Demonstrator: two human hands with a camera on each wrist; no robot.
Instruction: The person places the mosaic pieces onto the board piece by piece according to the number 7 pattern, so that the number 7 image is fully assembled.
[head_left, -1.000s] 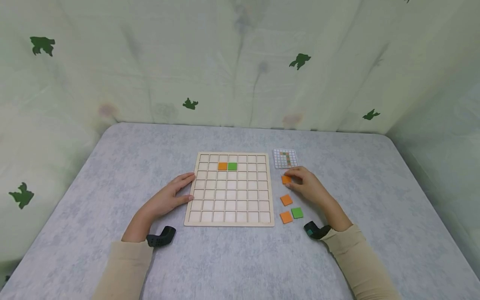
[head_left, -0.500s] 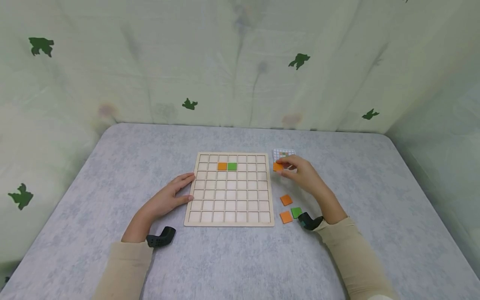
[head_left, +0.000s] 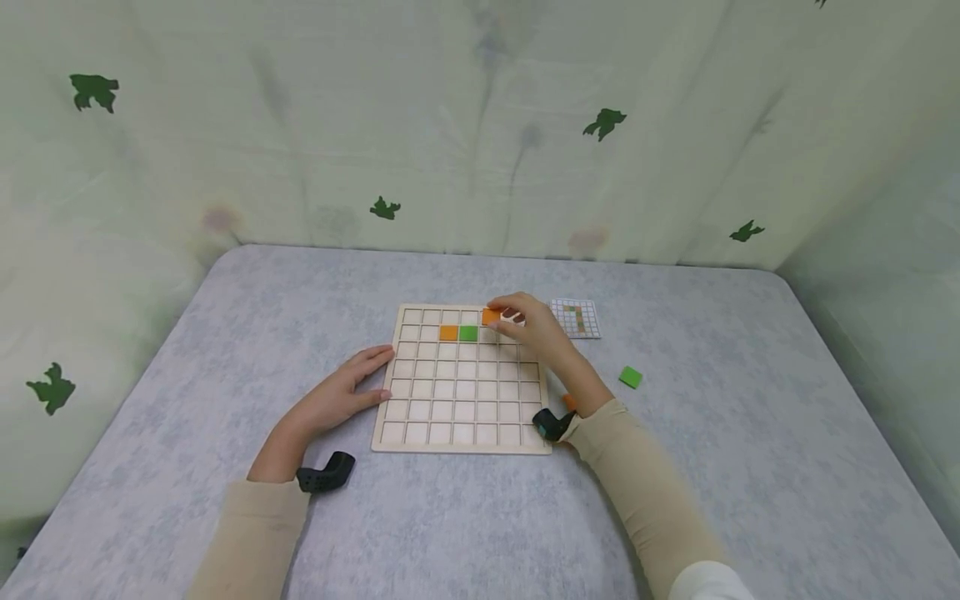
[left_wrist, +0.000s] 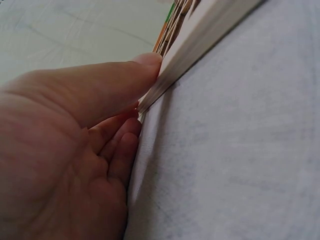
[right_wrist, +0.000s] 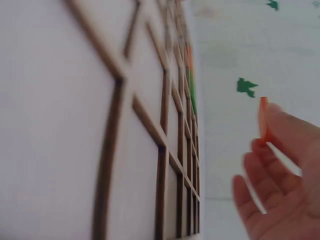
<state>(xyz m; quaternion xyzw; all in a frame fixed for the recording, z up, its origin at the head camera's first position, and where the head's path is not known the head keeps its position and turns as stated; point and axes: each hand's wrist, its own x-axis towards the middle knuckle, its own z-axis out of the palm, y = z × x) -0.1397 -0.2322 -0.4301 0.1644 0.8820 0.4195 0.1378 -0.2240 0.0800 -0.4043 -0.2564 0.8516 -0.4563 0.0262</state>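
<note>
A wooden grid board (head_left: 420, 417) lies in the middle of the table, with an orange tile (head_left: 448, 332) and a green tile (head_left: 468, 333) in its second row. My right hand (head_left: 525, 325) is over the board's far right part and pinches another orange tile (head_left: 491, 316) (right_wrist: 263, 122) above the top row. My left hand (head_left: 347, 390) rests flat on the table, its fingers (left_wrist: 125, 150) and thumb against the board's left edge (left_wrist: 200, 47).
A small pattern card (head_left: 576, 317) lies right of the board. A loose green tile (head_left: 630, 377) sits further right, and an orange tile (head_left: 570, 402) peeks out beside my right wrist. Green curtain walls surround the grey table (head_left: 750, 433).
My right hand lifted an orange tile from the table's right side and carried it left over the board's top row. The loose green tile now lies further right. Left hand unmoved.
</note>
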